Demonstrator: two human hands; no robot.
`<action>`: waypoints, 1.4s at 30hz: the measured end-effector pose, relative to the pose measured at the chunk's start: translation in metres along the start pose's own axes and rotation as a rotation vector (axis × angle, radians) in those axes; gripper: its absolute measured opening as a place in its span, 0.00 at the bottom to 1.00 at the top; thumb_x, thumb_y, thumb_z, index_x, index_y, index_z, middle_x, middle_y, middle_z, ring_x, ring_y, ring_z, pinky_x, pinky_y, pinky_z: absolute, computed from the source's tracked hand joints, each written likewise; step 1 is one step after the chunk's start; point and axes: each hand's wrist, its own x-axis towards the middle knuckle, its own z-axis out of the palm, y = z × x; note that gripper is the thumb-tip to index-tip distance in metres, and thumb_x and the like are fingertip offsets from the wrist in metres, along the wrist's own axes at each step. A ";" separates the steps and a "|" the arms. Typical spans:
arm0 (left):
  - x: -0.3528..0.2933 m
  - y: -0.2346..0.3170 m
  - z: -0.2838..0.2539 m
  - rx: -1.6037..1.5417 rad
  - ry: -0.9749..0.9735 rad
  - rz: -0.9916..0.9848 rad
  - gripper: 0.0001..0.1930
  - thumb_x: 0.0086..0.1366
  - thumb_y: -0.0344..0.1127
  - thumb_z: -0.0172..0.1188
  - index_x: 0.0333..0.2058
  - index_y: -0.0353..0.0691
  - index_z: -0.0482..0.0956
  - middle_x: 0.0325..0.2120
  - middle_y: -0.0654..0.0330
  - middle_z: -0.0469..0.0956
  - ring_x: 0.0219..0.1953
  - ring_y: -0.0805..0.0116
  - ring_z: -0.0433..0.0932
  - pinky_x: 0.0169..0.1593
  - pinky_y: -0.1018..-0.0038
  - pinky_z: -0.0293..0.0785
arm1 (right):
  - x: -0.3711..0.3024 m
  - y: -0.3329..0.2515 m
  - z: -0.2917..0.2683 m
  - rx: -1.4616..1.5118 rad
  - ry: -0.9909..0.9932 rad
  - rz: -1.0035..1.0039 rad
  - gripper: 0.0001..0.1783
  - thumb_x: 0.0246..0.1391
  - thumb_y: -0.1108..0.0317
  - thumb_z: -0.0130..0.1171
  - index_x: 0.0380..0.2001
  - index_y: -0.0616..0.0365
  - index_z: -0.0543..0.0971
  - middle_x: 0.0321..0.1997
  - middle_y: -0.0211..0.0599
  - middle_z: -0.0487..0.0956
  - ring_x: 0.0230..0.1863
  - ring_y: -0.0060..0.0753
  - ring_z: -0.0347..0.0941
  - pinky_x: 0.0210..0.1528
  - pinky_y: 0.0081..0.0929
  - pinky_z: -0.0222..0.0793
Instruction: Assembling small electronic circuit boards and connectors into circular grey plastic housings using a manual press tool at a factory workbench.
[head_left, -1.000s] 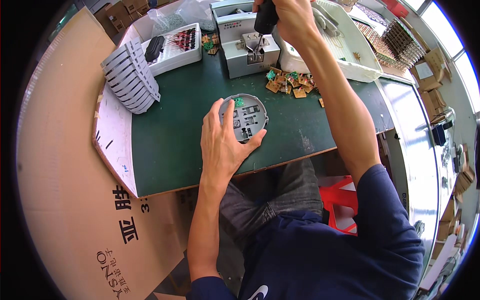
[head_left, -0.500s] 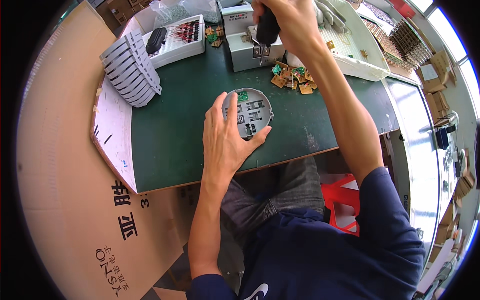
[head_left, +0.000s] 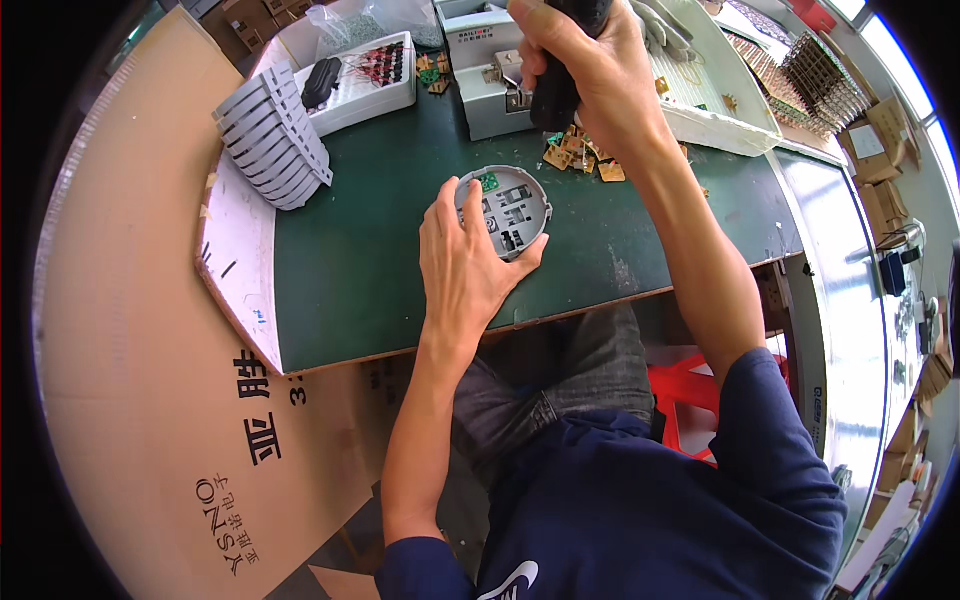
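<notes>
My left hand (head_left: 463,255) grips a round grey plastic housing (head_left: 538,212) on the green bench, with fingers at its left edge and thumb at its near right rim. Inside the housing, a small green circuit board (head_left: 489,183) sits near the far edge, among moulded slots and dark parts. Above the bench, to the right and beyond the housing, my right hand (head_left: 608,90) is closed around a black electric screwdriver (head_left: 555,95). Its tip cannot be made out. Just behind the screwdriver stands a grey screw feeder (head_left: 490,118), partly covered by it and my hand.
Curved grey plastic pieces (head_left: 272,140) stand nested at the left. A white foam tray (head_left: 375,108) holds red and black wired parts. Small brown circuit boards (head_left: 612,172) lie piled beside the feeder. A large pale tray (head_left: 735,135) with gloves (head_left: 665,30) sits at the far right.
My right hand has brought the screwdriver away from the front of the screw feeder, nearer to me and slightly right. My left hand keeps its hold on the housing.
</notes>
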 end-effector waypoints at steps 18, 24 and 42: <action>-0.033 -0.018 -0.065 -2.549 -0.036 -0.604 0.44 0.67 0.66 0.59 0.70 0.39 0.61 0.67 0.44 0.63 0.70 0.34 0.61 0.69 0.43 0.68 | 0.028 -0.011 0.004 -0.097 -0.095 0.066 0.25 0.61 0.49 0.69 0.44 0.60 0.76 0.27 0.27 0.76 0.26 0.18 0.72 0.29 0.21 0.70; -0.043 -0.020 -0.065 -1.822 0.011 -0.356 0.41 0.70 0.64 0.55 0.69 0.37 0.63 0.67 0.47 0.66 0.68 0.49 0.67 0.71 0.52 0.66 | 0.028 -0.021 0.015 0.000 -0.165 0.095 0.25 0.62 0.50 0.69 0.47 0.61 0.76 0.29 0.26 0.76 0.29 0.19 0.74 0.32 0.21 0.72; -0.031 -0.034 -0.062 -0.579 -0.397 -0.032 0.70 0.45 0.41 0.83 0.76 0.38 0.37 0.69 0.44 0.60 0.72 0.47 0.60 0.73 0.57 0.60 | -0.047 0.056 0.004 -0.770 -1.137 -0.167 0.23 0.55 0.68 0.68 0.56 0.50 0.83 0.49 0.45 0.81 0.52 0.51 0.79 0.54 0.43 0.75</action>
